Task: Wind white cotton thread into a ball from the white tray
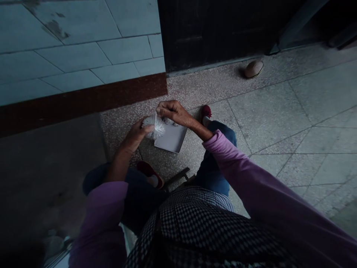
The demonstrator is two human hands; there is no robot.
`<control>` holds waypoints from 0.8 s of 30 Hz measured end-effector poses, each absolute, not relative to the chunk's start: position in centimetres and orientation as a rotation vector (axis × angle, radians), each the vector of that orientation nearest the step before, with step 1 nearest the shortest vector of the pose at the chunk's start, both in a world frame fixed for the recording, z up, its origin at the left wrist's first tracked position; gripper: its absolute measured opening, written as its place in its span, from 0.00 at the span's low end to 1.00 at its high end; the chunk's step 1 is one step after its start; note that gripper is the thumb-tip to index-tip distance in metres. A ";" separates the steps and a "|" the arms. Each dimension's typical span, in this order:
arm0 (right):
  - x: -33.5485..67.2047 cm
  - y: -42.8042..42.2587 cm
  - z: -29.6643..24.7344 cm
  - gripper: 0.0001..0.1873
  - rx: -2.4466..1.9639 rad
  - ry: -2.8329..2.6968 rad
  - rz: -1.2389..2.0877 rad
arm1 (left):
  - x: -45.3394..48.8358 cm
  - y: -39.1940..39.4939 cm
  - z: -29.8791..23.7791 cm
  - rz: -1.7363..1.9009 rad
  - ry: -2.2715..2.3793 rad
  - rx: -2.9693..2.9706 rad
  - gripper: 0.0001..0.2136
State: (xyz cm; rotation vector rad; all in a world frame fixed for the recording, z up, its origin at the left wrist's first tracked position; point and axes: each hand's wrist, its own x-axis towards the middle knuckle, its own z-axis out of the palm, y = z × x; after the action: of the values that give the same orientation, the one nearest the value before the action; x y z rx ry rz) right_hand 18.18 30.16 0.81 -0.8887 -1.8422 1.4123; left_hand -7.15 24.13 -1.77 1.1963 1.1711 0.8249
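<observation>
My left hand is closed around a ball of shiny whitish strands, with the thumb lying across its front. My right hand is raised just above and to the right of the ball. Its thumb and fingertips are pinched on a pale strand that runs up from the ball. Beneath both hands, a shallow light-coloured tray rests on the floor between my feet. Small pale lumps show at the tray's far side, partly hidden by my right hand.
A tiled wall with a brown base strip stands ahead on the left, beside a dark door. A rounded pinkish object lies on the speckled floor near the door. Part of a low stool's frame shows under me.
</observation>
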 end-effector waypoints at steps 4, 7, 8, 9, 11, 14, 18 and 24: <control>17.8 30.7 -0.1 0.29 -0.911 -1.780 1.439 | -6.7 23.6 -1.6 0.876 1.052 1.004 0.29; 17.3 30.5 -0.6 0.29 -0.901 -1.770 1.449 | -6.4 23.3 -1.6 0.909 1.060 0.988 0.34; 17.2 30.5 -0.7 0.29 -0.895 -1.777 1.445 | -6.4 23.3 -1.6 0.914 1.071 0.990 0.35; 17.2 30.5 -0.8 0.30 -0.895 -1.786 1.440 | -6.3 23.2 -1.6 0.912 1.078 0.988 0.35; 17.2 30.6 -1.0 0.31 -0.918 -1.791 1.449 | -6.2 23.2 -1.6 0.913 1.071 0.947 0.35; 16.9 30.7 -1.4 0.33 -0.933 -1.742 1.494 | -6.2 23.2 -1.4 1.043 1.014 0.763 0.35; 15.4 30.3 -2.3 0.34 -0.916 -1.822 1.497 | -6.8 23.7 -0.6 1.359 1.009 0.597 0.42; 13.4 26.6 -2.5 0.28 -0.788 -2.130 1.505 | -10.4 25.5 0.0 1.695 1.085 0.548 0.46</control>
State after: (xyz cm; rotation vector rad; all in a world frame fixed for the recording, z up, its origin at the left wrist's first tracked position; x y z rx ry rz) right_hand 13.43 26.56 -2.53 -0.7884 -2.1304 1.5051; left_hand -10.36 25.54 -0.04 0.5477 1.0846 1.6945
